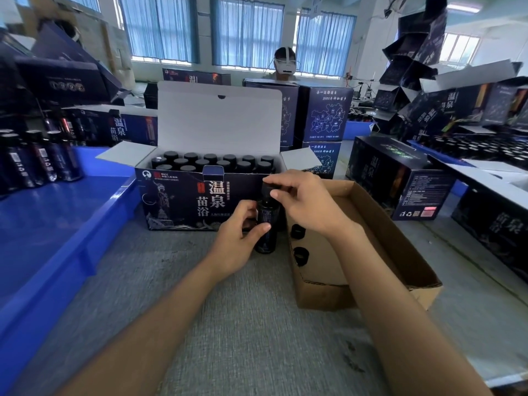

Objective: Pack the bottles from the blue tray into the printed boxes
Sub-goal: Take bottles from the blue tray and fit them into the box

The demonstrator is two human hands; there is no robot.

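A dark bottle point(267, 224) stands upright on the grey table in front of the open printed box point(183, 198). My left hand point(240, 238) grips the bottle's body. My right hand point(303, 201) pinches the black cap point(268, 186) on the bottle's top. Several capped bottles point(214, 162) stand in rows inside the printed box, whose white lid flap stands up behind them. The blue tray point(57, 224) lies at the left, with several bottles point(37, 164) at its far end.
A brown cardboard tray point(371, 232) at the right holds two loose black caps point(298, 244). Closed printed boxes point(400, 178) stand and pile up at the right and behind. A person with a headset point(284, 62) sits across the table.
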